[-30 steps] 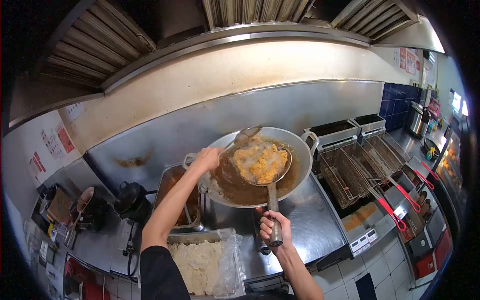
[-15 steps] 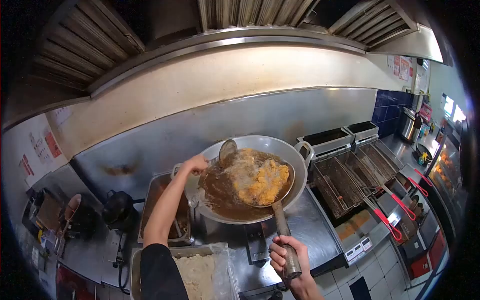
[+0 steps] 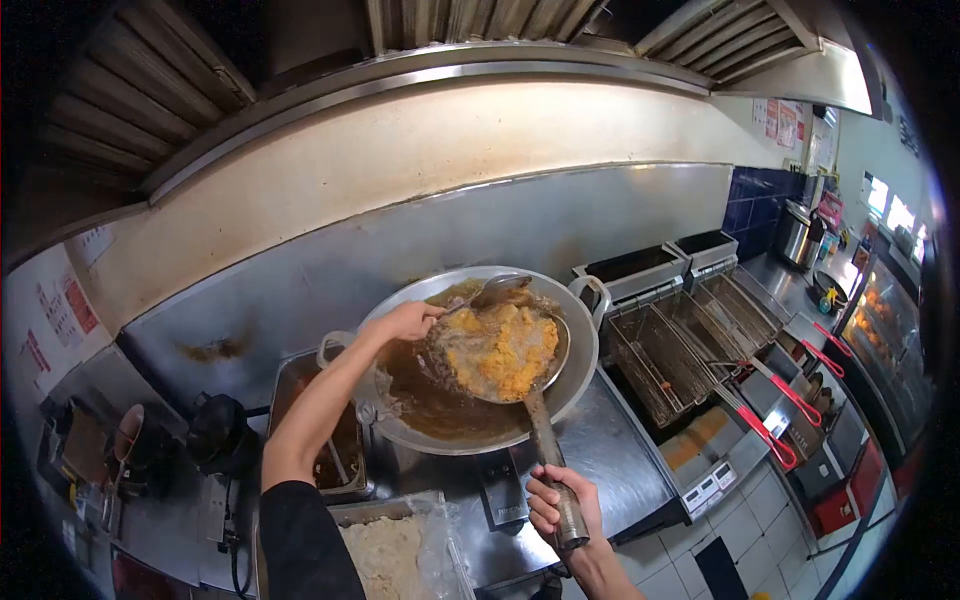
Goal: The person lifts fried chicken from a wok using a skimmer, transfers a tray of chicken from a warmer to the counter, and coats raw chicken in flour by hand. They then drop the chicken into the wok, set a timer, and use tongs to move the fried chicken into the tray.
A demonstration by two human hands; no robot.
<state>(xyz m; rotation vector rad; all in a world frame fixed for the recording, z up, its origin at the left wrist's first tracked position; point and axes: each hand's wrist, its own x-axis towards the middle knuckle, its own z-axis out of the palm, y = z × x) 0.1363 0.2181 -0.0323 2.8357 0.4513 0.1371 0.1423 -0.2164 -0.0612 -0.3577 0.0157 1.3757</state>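
A wide metal wok (image 3: 400,432) holds dark oil, with golden fried pieces (image 3: 508,345) heaped on a large round skimmer in it. My right hand (image 3: 565,500) is wrapped round the skimmer's thick handle (image 3: 543,440), in front of the wok. Over the wok's left part, my left hand (image 3: 408,322) is closed on the thin handle of a ladle (image 3: 505,290). The ladle's bowl is at the far side of the fried pieces, near the wok's back rim.
A tray of pale flour (image 3: 385,555) is at the front, with a deep metal pan (image 3: 362,482) behind it. Fryer baskets (image 3: 655,360) with red handles (image 3: 768,438) stand to the right. A black pot (image 3: 218,430) is at the left.
The ladle has moved right across the back of the wok, and my left hand has moved right with it. The whole view has shifted slightly.
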